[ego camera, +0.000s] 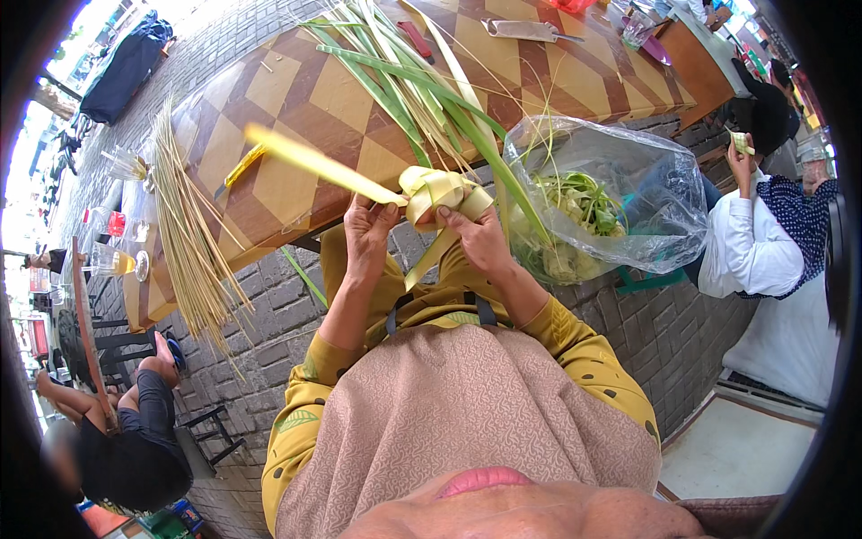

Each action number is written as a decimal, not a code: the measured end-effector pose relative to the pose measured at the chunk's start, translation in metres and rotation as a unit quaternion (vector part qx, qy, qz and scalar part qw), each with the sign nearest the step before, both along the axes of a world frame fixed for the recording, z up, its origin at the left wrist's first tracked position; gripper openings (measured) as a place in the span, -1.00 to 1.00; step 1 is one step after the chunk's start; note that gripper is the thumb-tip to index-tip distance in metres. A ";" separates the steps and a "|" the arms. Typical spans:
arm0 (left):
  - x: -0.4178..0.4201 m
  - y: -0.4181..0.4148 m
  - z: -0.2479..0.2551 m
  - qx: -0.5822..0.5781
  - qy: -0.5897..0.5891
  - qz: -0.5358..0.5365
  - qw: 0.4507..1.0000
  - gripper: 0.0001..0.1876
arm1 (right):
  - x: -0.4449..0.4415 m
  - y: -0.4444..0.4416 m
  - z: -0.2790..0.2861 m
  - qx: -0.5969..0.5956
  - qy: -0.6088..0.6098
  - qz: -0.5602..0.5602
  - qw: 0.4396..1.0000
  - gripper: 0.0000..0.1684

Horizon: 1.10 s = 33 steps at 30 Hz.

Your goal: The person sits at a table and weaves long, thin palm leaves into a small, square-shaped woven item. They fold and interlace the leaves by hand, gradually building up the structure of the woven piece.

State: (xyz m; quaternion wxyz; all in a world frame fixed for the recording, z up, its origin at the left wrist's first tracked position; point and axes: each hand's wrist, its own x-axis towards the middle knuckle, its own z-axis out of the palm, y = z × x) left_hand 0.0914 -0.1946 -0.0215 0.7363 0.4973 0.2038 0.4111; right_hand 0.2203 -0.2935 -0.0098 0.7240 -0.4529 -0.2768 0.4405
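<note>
A partly woven palm-leaf pouch (pixel 434 188), with loose loops of pale yellow-green strip, is held above my lap at the table's near edge. My right hand (pixel 483 241) grips it from the right, thumb on the front. Between thumb and fingers, my left hand (pixel 369 236) pinches a pale leaf strip (pixel 330 167) at the pouch's left side. That strip runs up and left, its far end blurred. Another strip end (pixel 431 259) hangs below the weave. Beyond my hands, long green palm leaves (pixel 404 81) lie across the patterned table (pixel 296 101).
A clear plastic bag (pixel 663 202) with woven leaf pouches (pixel 582 202) is at right. Leaf ribs (pixel 185 242), glasses (pixel 114 261) and a yellow box cutter (pixel 244 167) lie leftward; a red cutter (pixel 415 40) and wrapped knife (pixel 522 29) lie farther back. Another person's hand (pixel 741 165) holds a pouch.
</note>
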 end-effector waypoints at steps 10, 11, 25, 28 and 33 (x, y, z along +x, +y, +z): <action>0.008 -0.012 -0.004 0.047 0.041 0.063 0.996 -0.95 | -0.005 -0.003 0.003 0.045 0.028 0.036 0.998 -0.75; 0.008 -0.012 -0.006 0.069 0.052 0.070 0.994 -0.95 | -0.004 -0.002 -0.001 0.042 0.032 0.035 0.998 -0.75; 0.012 -0.017 0.012 0.069 0.043 0.060 0.995 -0.74 | 0.003 -0.008 -0.018 0.022 0.012 0.047 0.999 -0.61; 0.007 -0.013 0.013 0.035 0.048 0.008 0.998 -0.76 | 0.001 -0.007 -0.015 0.023 0.002 0.044 0.999 -0.69; 0.006 -0.009 0.001 0.098 0.050 0.052 0.993 -0.88 | 0.004 -0.004 -0.013 -0.011 0.046 0.038 0.998 -0.70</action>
